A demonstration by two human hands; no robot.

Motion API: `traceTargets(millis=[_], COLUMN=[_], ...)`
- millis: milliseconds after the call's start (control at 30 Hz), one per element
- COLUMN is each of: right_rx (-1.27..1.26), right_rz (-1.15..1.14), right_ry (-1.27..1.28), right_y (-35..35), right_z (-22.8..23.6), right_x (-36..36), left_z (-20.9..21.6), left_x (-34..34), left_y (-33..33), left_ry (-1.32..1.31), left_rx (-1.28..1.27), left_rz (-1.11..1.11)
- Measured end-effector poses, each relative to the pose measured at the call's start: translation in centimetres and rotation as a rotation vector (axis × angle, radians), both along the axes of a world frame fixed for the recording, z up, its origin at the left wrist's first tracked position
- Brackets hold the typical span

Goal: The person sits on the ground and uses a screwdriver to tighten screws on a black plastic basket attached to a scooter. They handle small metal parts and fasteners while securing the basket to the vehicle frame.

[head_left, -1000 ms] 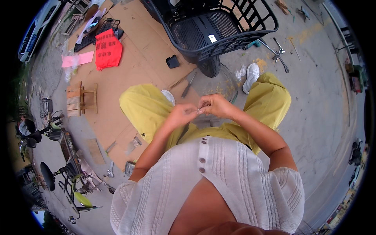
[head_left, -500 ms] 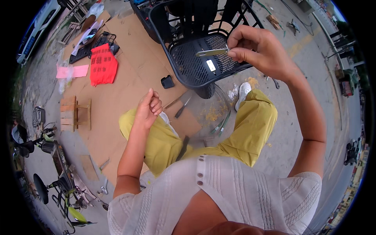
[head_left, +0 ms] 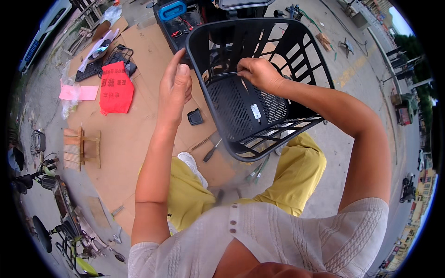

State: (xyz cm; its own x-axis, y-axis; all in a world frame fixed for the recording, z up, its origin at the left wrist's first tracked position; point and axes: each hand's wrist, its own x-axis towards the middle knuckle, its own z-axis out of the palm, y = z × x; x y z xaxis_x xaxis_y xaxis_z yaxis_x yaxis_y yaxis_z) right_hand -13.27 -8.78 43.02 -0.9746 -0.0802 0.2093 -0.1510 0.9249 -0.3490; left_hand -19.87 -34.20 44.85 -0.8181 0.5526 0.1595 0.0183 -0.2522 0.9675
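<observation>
A black plastic basket [head_left: 222,134] with a slotted floor and openwork sides stands in front of me. My right hand [head_left: 262,76] reaches over its right side, fingers pinched near the far end of the floor. A thin metal strip is mostly hidden at those fingertips. On the basket floor lies a small silver plate [head_left: 256,112]. My left hand [head_left: 175,90] is raised by the basket's left rim, holding nothing. Its index finger and thumb stretch out while the other fingers curl; whether the index fingertip touches the rim I cannot tell.
Flattened cardboard [head_left: 143,125] covers the ground at left, with a red cloth bag [head_left: 117,88], a small wooden stool [head_left: 74,148], a black plastic cover [head_left: 195,116] and a screwdriver [head_left: 212,150]. Beyond the basket is a blue-handled case [head_left: 172,10]. A parked scooter [head_left: 69,217] stands lower left.
My right hand has gone from above the right rim down into the basket with the metal strip. My left hand has risen towards the left rim, its index finger straightened. The basket appears tipped more towards me.
</observation>
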Motion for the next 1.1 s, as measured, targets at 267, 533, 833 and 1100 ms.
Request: traceTargets(millis=[267,533,833,1100], right_rx=[0.172,0.304,0.409,0.391], right_rz=[-0.044,0.076,0.088,0.058], right_ry=[0.071,0.145,0.174,0.147], right_y=[1.2,1.5,1.4,1.7], right_z=[-0.1,0.0,0.3,0.0], right_x=[-0.4,-0.7,-1.2,-1.2], left_z=[3.7,3.6,4.0,3.4], left_x=[-0.5,0.5,0.8,0.6], left_y=[1.7,1.3,0.6,0.7], left_ry=[0.075,0.123,0.124,0.084], left_rx=[-0.126,-0.185,-0.198,-0.136], left_rz=[0.003,0.107,0.135,0.122])
